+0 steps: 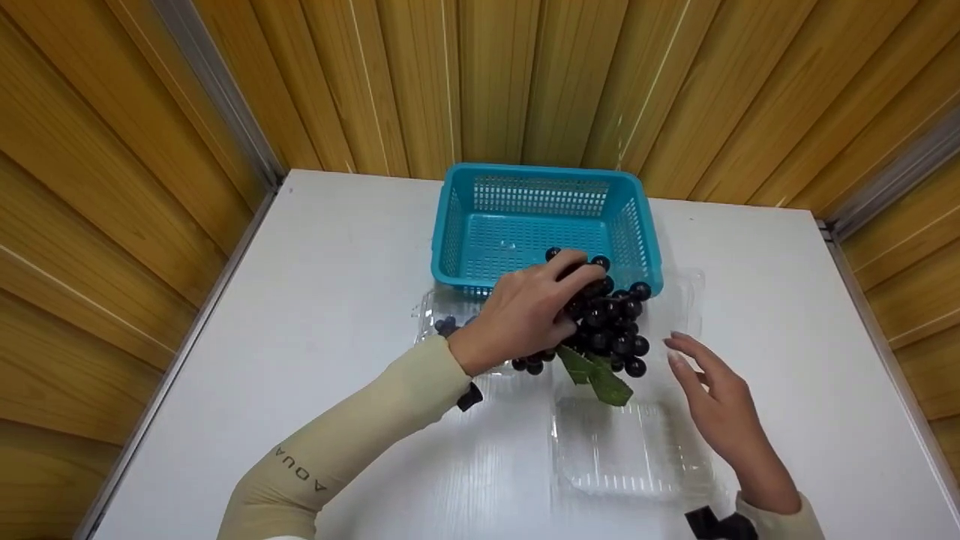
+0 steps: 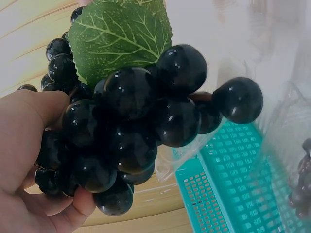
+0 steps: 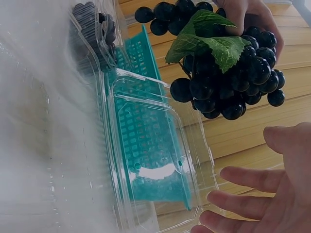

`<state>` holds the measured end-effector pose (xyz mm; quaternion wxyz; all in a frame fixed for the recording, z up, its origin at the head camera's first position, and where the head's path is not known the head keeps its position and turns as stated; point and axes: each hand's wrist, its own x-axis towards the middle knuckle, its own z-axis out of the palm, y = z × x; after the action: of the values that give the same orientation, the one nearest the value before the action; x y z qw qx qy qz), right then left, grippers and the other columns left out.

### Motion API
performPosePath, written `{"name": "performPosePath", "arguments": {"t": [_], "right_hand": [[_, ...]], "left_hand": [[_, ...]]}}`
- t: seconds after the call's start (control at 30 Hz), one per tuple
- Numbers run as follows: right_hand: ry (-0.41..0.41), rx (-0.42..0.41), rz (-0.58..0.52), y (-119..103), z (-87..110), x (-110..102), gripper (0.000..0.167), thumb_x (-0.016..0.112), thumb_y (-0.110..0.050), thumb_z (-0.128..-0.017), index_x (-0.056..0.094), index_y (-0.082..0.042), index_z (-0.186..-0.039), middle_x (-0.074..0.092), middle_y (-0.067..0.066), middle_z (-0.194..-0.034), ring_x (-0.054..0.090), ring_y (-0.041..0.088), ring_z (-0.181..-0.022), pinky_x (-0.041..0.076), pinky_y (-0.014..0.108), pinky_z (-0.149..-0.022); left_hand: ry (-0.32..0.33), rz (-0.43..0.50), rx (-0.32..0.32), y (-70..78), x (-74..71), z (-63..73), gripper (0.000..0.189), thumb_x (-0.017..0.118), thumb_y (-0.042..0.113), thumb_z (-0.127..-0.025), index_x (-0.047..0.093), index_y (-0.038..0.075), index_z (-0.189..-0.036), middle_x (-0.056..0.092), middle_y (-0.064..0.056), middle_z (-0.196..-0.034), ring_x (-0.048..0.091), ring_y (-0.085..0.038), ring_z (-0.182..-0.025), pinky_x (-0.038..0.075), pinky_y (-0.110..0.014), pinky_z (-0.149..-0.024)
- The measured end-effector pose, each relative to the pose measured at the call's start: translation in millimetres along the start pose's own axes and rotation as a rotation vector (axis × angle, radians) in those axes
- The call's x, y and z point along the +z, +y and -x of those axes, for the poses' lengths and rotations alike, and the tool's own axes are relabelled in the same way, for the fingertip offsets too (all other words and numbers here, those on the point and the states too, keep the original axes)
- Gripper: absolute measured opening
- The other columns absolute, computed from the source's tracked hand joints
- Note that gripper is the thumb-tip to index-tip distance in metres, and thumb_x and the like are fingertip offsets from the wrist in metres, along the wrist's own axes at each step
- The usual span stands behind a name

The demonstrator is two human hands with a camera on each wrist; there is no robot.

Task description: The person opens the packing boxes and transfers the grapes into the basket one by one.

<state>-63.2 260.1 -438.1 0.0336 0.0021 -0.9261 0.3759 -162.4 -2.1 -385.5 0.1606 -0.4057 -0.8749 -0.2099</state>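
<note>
My left hand [image 1: 525, 311] grips a bunch of shiny black grapes [image 1: 611, 330] from above, near the front edge of the teal basket. Green leaves [image 1: 592, 371] hang from the bunch toward me. In the left wrist view, fingers and thumb curl round several of the grapes [image 2: 131, 94]. My right hand [image 1: 720, 405] is to the right of the bunch, apart from it, its fingers spread and relaxed in the right wrist view. Below the grapes, a clear plastic clamshell box [image 1: 630, 450] stands opened, its lid [image 3: 155, 109] raised on the basket side.
The teal perforated basket [image 1: 544, 171] stands at the back of the white table [image 1: 337, 262]. Another clear box [image 1: 426, 309] with dark fruit [image 1: 447, 325] in it sits left of the opened one, partly hidden by my left arm. Wood-patterned walls [image 1: 495, 82] enclose the table.
</note>
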Motion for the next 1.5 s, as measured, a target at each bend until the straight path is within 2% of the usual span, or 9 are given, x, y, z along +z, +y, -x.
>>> {"name": "performPosePath", "arguments": {"t": [0.1,0.2,0.27,0.5,0.67,0.73,0.83,0.93,1.5], "right_hand": [[-0.01,0.002,0.002,-2.0,-1.2,1.8,0.043,0.04,-0.037,-0.104,0.054,-0.012,-0.136,0.047,0.01,-0.148,0.042,0.029,-0.137,0.048,0.027,-0.097],[-0.017,0.001,-0.003,-3.4,-2.2,3.7,0.044,0.039,-0.038,-0.104,0.053,-0.011,-0.136,0.046,0.011,-0.148,0.042,0.03,-0.137,0.045,0.048,-0.098],[-0.021,0.002,-0.002,-4.2,-2.8,4.8,0.045,0.039,-0.039,-0.104,0.053,-0.011,-0.136,0.047,0.01,-0.148,0.042,0.029,-0.138,0.046,0.046,-0.098],[-0.034,-0.006,-0.021,-6.0,-4.5,8.5,0.045,0.039,-0.039,-0.103,0.053,-0.012,-0.136,0.048,0.008,-0.147,0.042,0.026,-0.138,0.039,0.008,-0.092],[-0.041,-0.019,-0.042,-6.9,-4.9,12.0,0.045,0.041,-0.039,-0.103,0.053,-0.012,-0.137,0.048,0.008,-0.147,0.043,0.025,-0.137,0.032,-0.001,-0.088],[-0.047,-0.015,-0.045,-7.8,-5.1,13.3,0.045,0.041,-0.039,-0.103,0.052,-0.012,-0.138,0.049,0.008,-0.147,0.043,0.025,-0.137,0.038,0.005,-0.092],[-0.052,-0.008,-0.048,-8.7,-5.8,15.6,0.047,0.041,-0.04,-0.103,0.051,-0.012,-0.139,0.049,0.009,-0.146,0.043,0.026,-0.137,0.048,0.026,-0.099],[-0.058,-0.003,-0.062,-9.6,-6.6,18.0,0.048,0.041,-0.041,-0.103,0.05,-0.011,-0.139,0.05,0.009,-0.145,0.042,0.027,-0.138,0.046,0.048,-0.101],[-0.082,0.012,-0.092,-13.0,-5.4,29.6,0.049,0.043,-0.042,-0.102,0.05,-0.012,-0.14,0.054,0.008,-0.142,0.047,0.025,-0.134,0.045,0.05,-0.101]], "left_hand": [[0.009,0.015,-0.005,-1.8,-1.4,0.3,0.05,0.065,0.019,-0.085,0.052,0.024,-0.133,0.053,-0.001,-0.133,0.064,-0.015,-0.088,0.057,-0.026,-0.074],[0.02,0.03,-0.009,-3.8,-2.8,0.6,0.049,0.065,0.018,-0.086,0.052,0.023,-0.133,0.053,-0.001,-0.133,0.064,-0.015,-0.09,0.057,-0.027,-0.077],[0.024,0.038,-0.014,-5.1,-4.2,0.6,0.049,0.066,0.018,-0.086,0.052,0.023,-0.132,0.053,-0.001,-0.133,0.065,-0.015,-0.091,0.057,-0.028,-0.079],[0.039,0.042,-0.043,-9.5,-10.0,0.6,0.049,0.066,0.019,-0.086,0.051,0.023,-0.132,0.054,-0.002,-0.132,0.066,-0.017,-0.093,0.057,-0.031,-0.083],[0.06,0.047,-0.051,-12.9,-13.7,0.4,0.048,0.066,0.017,-0.086,0.052,0.022,-0.132,0.054,-0.001,-0.131,0.066,-0.018,-0.093,0.057,-0.031,-0.083],[0.072,0.043,-0.052,-14.4,-15.3,0.7,0.047,0.065,0.017,-0.086,0.052,0.022,-0.131,0.054,-0.002,-0.131,0.066,-0.017,-0.092,0.057,-0.031,-0.081],[0.083,0.036,-0.055,-16.5,-17.3,1.0,0.046,0.065,0.017,-0.086,0.053,0.021,-0.13,0.054,-0.002,-0.13,0.066,-0.018,-0.091,0.058,-0.031,-0.08],[0.095,0.038,-0.06,-18.8,-19.4,1.6,0.047,0.065,0.016,-0.085,0.053,0.021,-0.13,0.054,-0.002,-0.13,0.066,-0.018,-0.09,0.058,-0.031,-0.079],[0.128,0.034,-0.127,-31.3,-31.0,2.3,0.053,0.066,0.013,-0.083,0.052,0.022,-0.133,0.052,-0.003,-0.134,0.063,-0.017,-0.08,0.057,-0.029,-0.069]]}}
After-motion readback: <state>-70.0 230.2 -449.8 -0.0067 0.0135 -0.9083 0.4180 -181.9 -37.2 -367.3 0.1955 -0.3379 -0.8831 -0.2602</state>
